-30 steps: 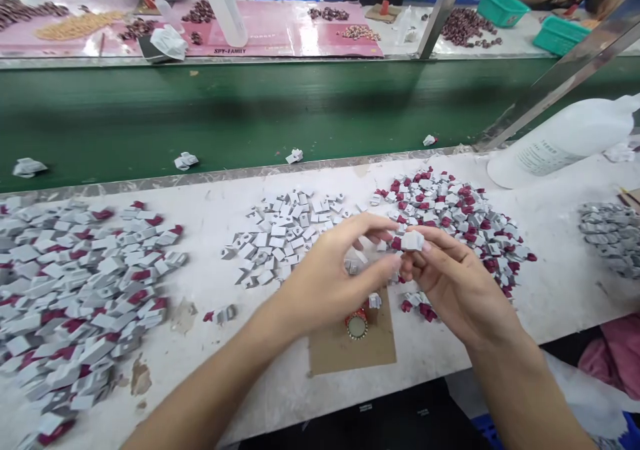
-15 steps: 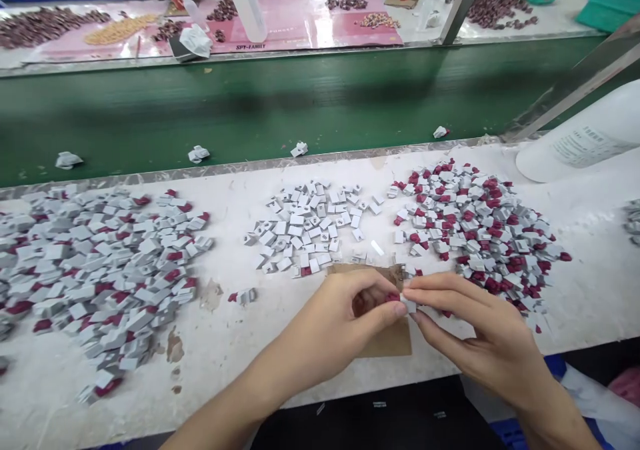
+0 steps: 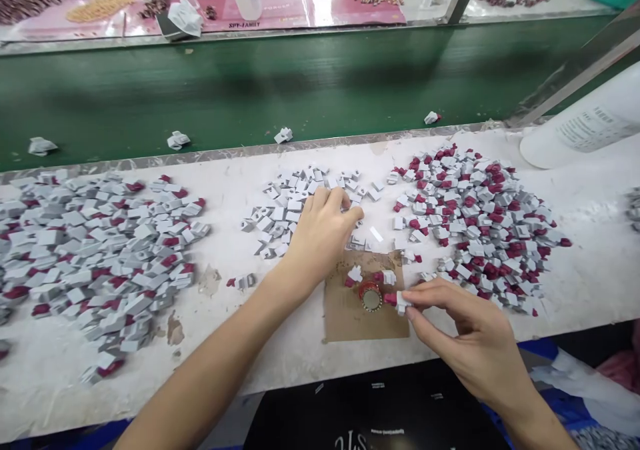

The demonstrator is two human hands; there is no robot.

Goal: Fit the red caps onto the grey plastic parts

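My right hand [image 3: 465,330] pinches a small grey-and-maroon plastic piece [image 3: 400,301] between thumb and fingers, over the right side of a brown cardboard square [image 3: 350,320]. On the cardboard stands a small red bottle cap [image 3: 371,298] with a crimped rim and greyish inside. Two similar two-coloured pieces [image 3: 387,277] lie near it. My left hand [image 3: 325,227] reaches into the middle pile of plain grey blocks [image 3: 273,217], its thumb apart from the bent fingers. Their tips are partly hidden, and nothing held shows.
Large piles of grey-and-maroon pieces lie at left [image 3: 115,250] and right [image 3: 480,217]. A white bottle [image 3: 580,120] leans in at right beside a metal post [image 3: 575,70]. Behind runs a green conveyor belt [image 3: 310,70] carrying several pieces. A far table [image 3: 310,10] holds other small parts.
My left hand has let go of the piece both hands held and moved up and left to the grey blocks. My right hand keeps the piece. The cardboard and cap are now uncovered.
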